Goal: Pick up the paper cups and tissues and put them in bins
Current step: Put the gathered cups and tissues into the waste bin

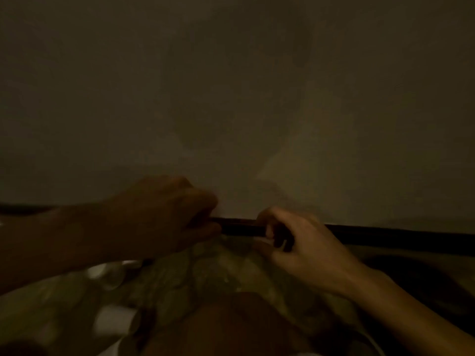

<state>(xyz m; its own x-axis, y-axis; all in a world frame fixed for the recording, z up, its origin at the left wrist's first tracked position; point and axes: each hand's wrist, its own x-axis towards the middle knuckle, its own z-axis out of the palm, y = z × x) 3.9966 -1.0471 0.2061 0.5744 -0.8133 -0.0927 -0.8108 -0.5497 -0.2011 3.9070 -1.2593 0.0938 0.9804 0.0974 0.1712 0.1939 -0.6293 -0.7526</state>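
Dimness covers the whole view, so little detail can be trusted. The largest thing is a plain pale surface (231,98) that fills everything above and beyond both hands; whether it is a wall or a sheet cannot be told. Below the hands and nearer the person lies a crumpled mottled pale-and-greenish material (205,268), with a few glossy whitish patches (113,319) below the left forearm and a rounded reddish-brown shape (231,322) lower still. A long dark band (398,236) runs from the right hand out to the right, along the lower edge of the pale surface. The left hand (164,219) comes in from the left, blurred, with its fingers curled; its grip seems to pinch the left end of a dark narrow strip (241,228). The right hand (295,242) sits just beside it, thumb and forefinger curled and pinching the strip's right end, so the strip spans the short gap between the two grips. The paper cups, tissues and bins cannot be made out in this light.
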